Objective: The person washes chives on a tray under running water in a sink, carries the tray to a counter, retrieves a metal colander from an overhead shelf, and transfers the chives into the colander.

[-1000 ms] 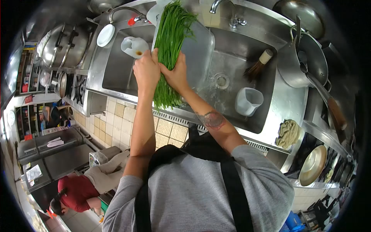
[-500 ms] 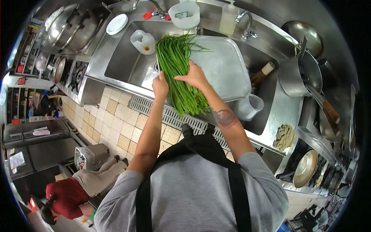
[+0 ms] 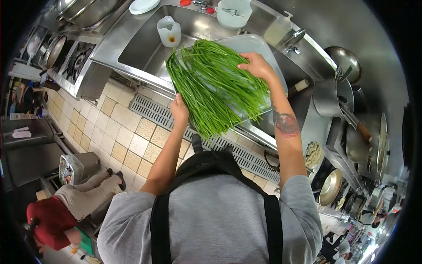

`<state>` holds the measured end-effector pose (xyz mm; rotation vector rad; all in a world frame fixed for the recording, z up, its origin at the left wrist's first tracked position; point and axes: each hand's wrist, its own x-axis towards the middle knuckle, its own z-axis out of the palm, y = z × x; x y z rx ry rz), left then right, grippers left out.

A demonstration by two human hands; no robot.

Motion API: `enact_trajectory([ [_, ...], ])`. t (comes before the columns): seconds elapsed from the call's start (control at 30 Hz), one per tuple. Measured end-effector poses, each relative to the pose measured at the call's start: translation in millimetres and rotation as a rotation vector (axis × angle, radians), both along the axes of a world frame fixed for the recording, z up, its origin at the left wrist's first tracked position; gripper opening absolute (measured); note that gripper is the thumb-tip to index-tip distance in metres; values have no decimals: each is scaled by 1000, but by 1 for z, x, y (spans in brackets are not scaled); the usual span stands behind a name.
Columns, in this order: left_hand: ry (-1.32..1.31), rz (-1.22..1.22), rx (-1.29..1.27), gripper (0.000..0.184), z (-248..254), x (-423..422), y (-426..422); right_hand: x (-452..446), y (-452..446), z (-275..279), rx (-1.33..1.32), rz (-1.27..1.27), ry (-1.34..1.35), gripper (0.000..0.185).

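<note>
Long green garlic chives (image 3: 220, 88) lie fanned out across a pale rectangular tray (image 3: 259, 44), their ends hanging over its near side. My left hand (image 3: 179, 110) is closed at the tray's left edge, thumb up beside the outermost chives; its fingertips are hidden underneath. On the upper right side of the bunch, my right hand (image 3: 258, 68) is closed over some chives with bent fingers. The tray rests across the sink and juts out past its front rim.
A cut plastic jug (image 3: 169, 33) stands in the left sink basin (image 3: 140, 48). Behind are a white tub (image 3: 233, 15) and a soap bottle (image 3: 278, 31). Pots (image 3: 327, 97) and a crumpled cloth (image 3: 314, 155) are at the right. A person in red (image 3: 55, 224) bends at lower left.
My right hand has moved right, and the chives have spread from a narrow bundle into a wide fan covering more of the tray. My left hand stays at the left edge. The view has shifted.
</note>
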<state>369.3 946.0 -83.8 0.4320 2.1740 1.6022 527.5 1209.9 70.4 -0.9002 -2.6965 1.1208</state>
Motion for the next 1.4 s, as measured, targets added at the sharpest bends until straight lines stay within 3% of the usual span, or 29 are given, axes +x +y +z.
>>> enact_trajectory([
  [0.13, -10, 67, -5, 51, 4, 5, -22, -20, 0, -14, 112, 151, -108, 47],
  [0.27, -101, 150, -121, 54, 5, 7, -42, -37, -8, -22, -61, 289, -295, 45],
  [0.37, -110, 233, -39, 52, -5, 7, -48, -34, -2, -67, -108, 298, -142, 46],
  [0.47, -127, 213, -129, 50, 0, 2, -52, -41, 2, -93, -199, 318, -157, 61],
  [0.57, 116, 236, -182, 45, -7, -1, -54, -35, -16, -104, 111, 188, -216, 82],
  [0.6, 49, 159, -255, 39, 18, -2, -59, -37, -19, -113, 141, 157, -295, 100],
  [0.7, 408, 190, -184, 36, 42, 7, -78, -45, -44, -124, 140, 139, -166, 101],
  [0.83, -546, 43, -6, 48, 56, 35, -82, -50, -61, -122, 195, 118, -146, 101],
  [0.9, -580, 83, 69, 55, 93, 55, -72, -48, -63, -122, 230, 108, -142, 97],
  [0.93, -597, 91, 158, 52, 88, 57, -65, -48, -66, -119, 247, 102, -142, 96],
  [1.03, -427, 198, -34, 52, 71, 57, -32, -53, -78, -99, -54, 235, -92, 87],
  [1.07, -562, 223, 32, 47, 16, 45, -17, -56, -80, -105, -122, 242, -110, 83],
  [1.17, -642, 220, 243, 43, 52, 47, 7, -65, -82, -124, -378, 255, -99, 74],
  [1.23, -814, 227, 407, 42, 42, 48, 20, -65, -87, -119, -623, 243, -11, 71],
  [1.4, -933, 174, 494, 50, 40, 49, 32, -55, -86, -88, -728, 235, 54, 87],
])
